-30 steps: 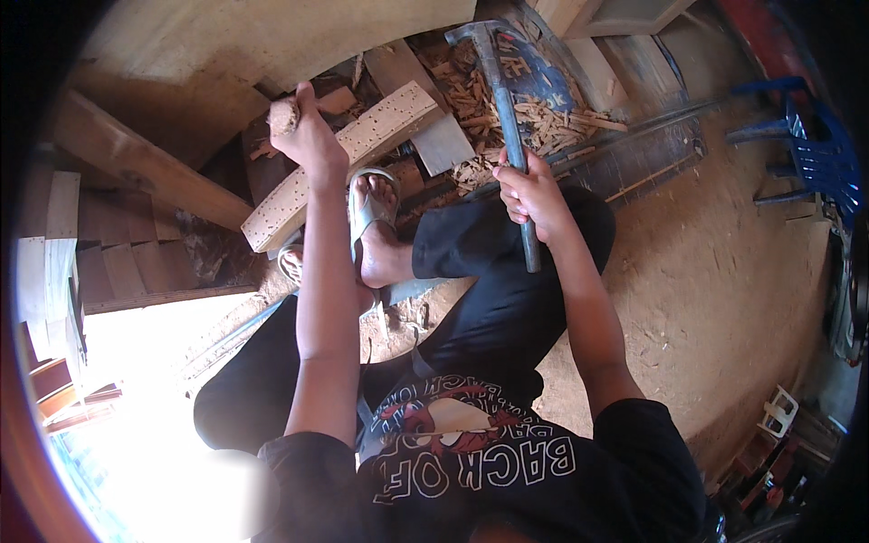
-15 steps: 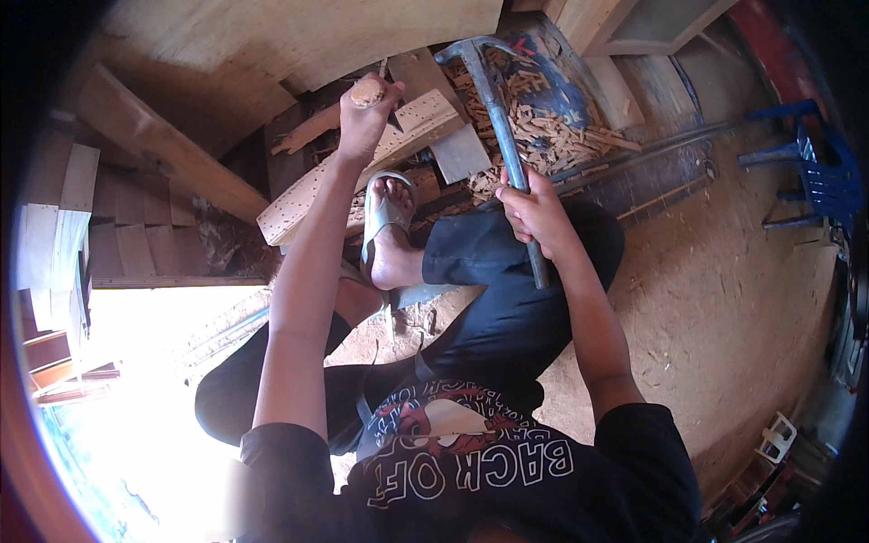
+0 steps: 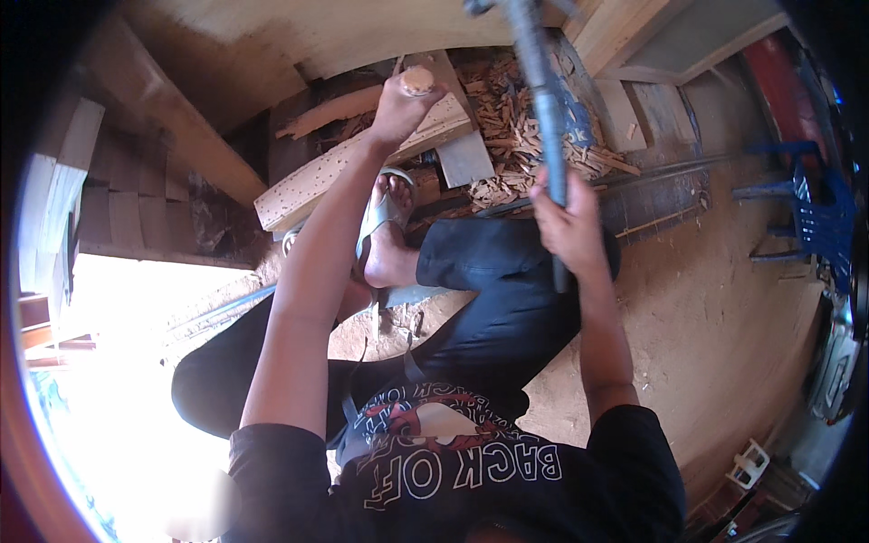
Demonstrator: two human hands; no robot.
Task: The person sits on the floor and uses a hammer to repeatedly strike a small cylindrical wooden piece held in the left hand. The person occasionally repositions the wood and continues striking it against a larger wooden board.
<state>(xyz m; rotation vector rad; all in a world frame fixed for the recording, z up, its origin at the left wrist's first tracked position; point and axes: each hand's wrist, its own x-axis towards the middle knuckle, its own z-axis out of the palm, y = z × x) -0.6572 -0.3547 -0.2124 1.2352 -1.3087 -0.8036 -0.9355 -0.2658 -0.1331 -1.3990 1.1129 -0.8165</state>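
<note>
My left hand (image 3: 396, 116) is closed around a chisel (image 3: 418, 80) and holds it upright over a pale wooden beam (image 3: 303, 188). Only the round, battered butt of its wooden handle shows, since my fist hides the blade. Rows of small dark notches mark the beam's upper face. In my right hand (image 3: 572, 231) is a claw hammer (image 3: 546, 109), gripped low on its metal handle. Its head, cut by the upper picture edge and blurred, is raised to the right of the chisel and apart from it. My sandalled foot (image 3: 389, 213) rests against the beam's near side.
Wood chips (image 3: 516, 136) lie heaped beyond the beam. A short flat board (image 3: 466, 160) lies beside its right end. Large panels stand at the far side, with a slanting plank (image 3: 195, 122) at the left. A blue plastic chair (image 3: 815, 204) stands at the right.
The chisel and my left hand have shifted right along the beam. My right hand has lifted the hammer, and its head has swung up and to the right.
</note>
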